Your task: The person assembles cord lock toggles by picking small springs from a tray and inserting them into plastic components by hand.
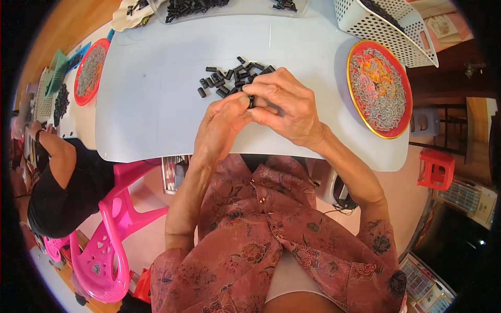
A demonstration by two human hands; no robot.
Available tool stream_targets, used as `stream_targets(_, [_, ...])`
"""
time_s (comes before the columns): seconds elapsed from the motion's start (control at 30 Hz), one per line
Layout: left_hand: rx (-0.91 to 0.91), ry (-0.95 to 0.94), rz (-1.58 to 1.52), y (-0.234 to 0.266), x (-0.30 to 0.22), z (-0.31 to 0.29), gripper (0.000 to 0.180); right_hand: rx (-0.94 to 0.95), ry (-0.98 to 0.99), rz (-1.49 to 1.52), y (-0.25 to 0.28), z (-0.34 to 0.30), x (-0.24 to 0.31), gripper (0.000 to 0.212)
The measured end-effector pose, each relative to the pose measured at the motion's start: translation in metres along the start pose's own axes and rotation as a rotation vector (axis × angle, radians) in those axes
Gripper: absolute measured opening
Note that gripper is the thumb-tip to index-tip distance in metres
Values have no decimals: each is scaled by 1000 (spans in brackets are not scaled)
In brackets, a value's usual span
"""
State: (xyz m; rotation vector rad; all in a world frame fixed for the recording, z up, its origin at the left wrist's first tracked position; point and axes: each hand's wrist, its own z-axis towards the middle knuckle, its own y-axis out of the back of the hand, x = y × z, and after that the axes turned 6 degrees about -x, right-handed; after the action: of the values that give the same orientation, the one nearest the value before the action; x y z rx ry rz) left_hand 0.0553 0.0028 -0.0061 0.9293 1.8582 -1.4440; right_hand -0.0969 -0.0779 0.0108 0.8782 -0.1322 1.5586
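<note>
Over the near half of the white table (156,120), my left hand (224,120) and my right hand (292,107) meet fingertip to fingertip. Between them they hold a small black cylindrical piece (251,101), mostly covered by the fingers. The left thumb and fingers pinch it from one side; the right thumb and forefinger close on it from the other. Just beyond the hands lies a loose pile of similar black cylindrical pieces (216,80). Part of that pile is hidden behind my right hand.
A red gold-rimmed dish of small silvery metal parts (389,112) stands at the right. Behind it is a white perforated basket (360,21). A clear tray (245,8) with black pieces lies at the far edge. On the left, a person in black (68,182) sits by a pink chair (115,229).
</note>
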Motion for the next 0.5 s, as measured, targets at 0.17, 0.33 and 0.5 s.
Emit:
stream_targets(0.17, [-110, -18, 121, -17, -4, -2, 28, 10, 137, -5, 11, 2, -3, 39])
stream_targets(0.33, [-212, -23, 489, -28, -15, -16, 20, 65, 153, 7, 19, 0, 5, 38])
stream_targets(0.5, [-95, -164, 526, -28, -11, -21, 30, -15, 103, 7, 44, 4, 13, 41])
